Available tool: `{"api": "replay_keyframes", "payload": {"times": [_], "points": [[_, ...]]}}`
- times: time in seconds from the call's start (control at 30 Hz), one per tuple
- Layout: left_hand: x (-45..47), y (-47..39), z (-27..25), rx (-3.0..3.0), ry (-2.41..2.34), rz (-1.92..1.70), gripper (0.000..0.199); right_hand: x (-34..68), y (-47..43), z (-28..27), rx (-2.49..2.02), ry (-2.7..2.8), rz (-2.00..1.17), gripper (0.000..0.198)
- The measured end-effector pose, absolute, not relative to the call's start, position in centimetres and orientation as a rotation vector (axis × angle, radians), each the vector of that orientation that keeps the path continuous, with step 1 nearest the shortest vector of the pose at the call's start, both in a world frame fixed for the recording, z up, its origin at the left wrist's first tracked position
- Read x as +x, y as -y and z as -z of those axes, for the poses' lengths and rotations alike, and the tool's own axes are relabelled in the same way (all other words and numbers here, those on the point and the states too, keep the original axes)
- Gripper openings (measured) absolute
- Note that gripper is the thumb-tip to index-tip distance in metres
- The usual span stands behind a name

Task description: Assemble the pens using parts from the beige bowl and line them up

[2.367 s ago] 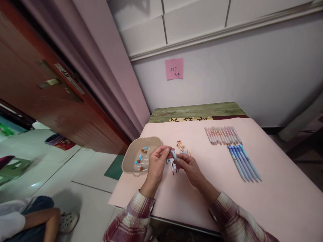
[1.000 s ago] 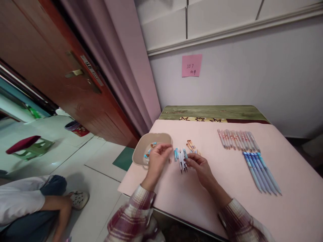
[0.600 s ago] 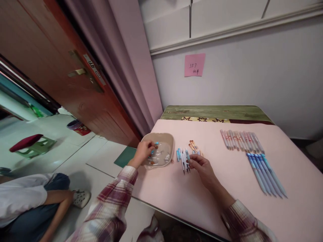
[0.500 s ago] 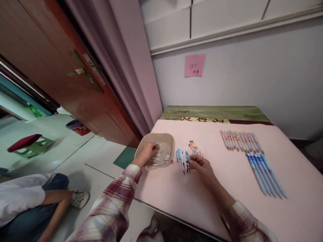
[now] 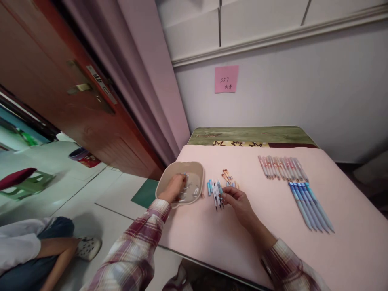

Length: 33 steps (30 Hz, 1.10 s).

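Observation:
My left hand (image 5: 175, 187) reaches down into a beige plastic basin (image 5: 198, 171), its fingers curled together; what they hold, if anything, is hidden. Small white and clear pieces (image 5: 195, 191) lie on the basin's floor. Between the thumb and fingers of my right hand (image 5: 238, 202) is a short light-blue pen part (image 5: 220, 186), just over the table. Right beside it lie several slim white pen refills (image 5: 215, 194) with dark tips. Left of the refills are blue pen parts (image 5: 209, 187). Orange-brown pen parts (image 5: 226, 174) lie behind, and other small parts are partly covered by my right hand.
On the pink-covered table (image 5: 260, 250), a row of pinkish pens (image 5: 281, 168) and a row of blue pens (image 5: 311, 207) lie to the right. A person (image 5: 39, 246) sits low at the left, near a green stool (image 5: 33, 184). A wooden door (image 5: 100, 121) stands behind.
The view has shifted slightly, moving the scene left. A blue piece at my left fingertips is no longer clearly visible; that hand stays in the basin. My right hand keeps its pinch.

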<state>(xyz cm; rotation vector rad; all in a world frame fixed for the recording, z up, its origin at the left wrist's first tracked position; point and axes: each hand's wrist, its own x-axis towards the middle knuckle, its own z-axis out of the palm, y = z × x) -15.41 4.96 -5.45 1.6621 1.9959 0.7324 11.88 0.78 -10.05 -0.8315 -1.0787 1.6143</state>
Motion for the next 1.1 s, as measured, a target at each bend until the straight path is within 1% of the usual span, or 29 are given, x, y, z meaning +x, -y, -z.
{"api": "replay_keyframes", "payload": {"times": [0.13, 0.23, 0.3, 0.37, 0.5, 0.73, 0.87, 1.0, 1.1], "points": [[-12.7, -4.1, 3.2, 1.698, -1.877, -0.886, 0.002, 11.9, -0.6, 9.7, -0.808, 1.017, -1.665, 0.029], [-9.3, -2.8, 1.3, 1.452, -1.554, -1.093, 0.013, 11.9, -0.6, 9.6, -0.788, 1.020, -1.696, 0.029], [-7.2, -1.9, 0.2, 1.308, -1.370, -1.125, 0.018, 11.9, -0.6, 9.6, -0.779, 1.045, -1.691, 0.029], [-5.9, -1.3, -0.5, 1.264, -1.294, -1.114, 0.019, 12.0, -0.7, 9.6, -0.771, 1.065, -1.678, 0.029], [-5.2, -0.9, -0.5, 1.347, -1.293, -1.078, 0.017, 12.0, -0.7, 9.3, -0.758, 1.079, -1.666, 0.029], [-5.1, -0.5, -0.3, 1.707, -1.421, -0.951, 0.015, 12.0, -0.3, 8.5, -0.737, 1.074, -1.671, 0.027], [-4.4, -0.2, -1.4, 1.835, -1.468, -0.990, 0.012, 12.1, -0.3, 8.1, -0.724, 1.072, -1.672, 0.026], [-4.0, 0.1, -2.1, 1.962, -1.466, -1.018, 0.014, 12.1, -0.2, 7.9, -0.718, 1.062, -1.680, 0.026], [-3.9, 0.3, -2.2, 1.972, -1.452, -1.036, 0.021, 12.1, -0.2, 8.0, -0.699, 1.054, -1.685, 0.026]]}}
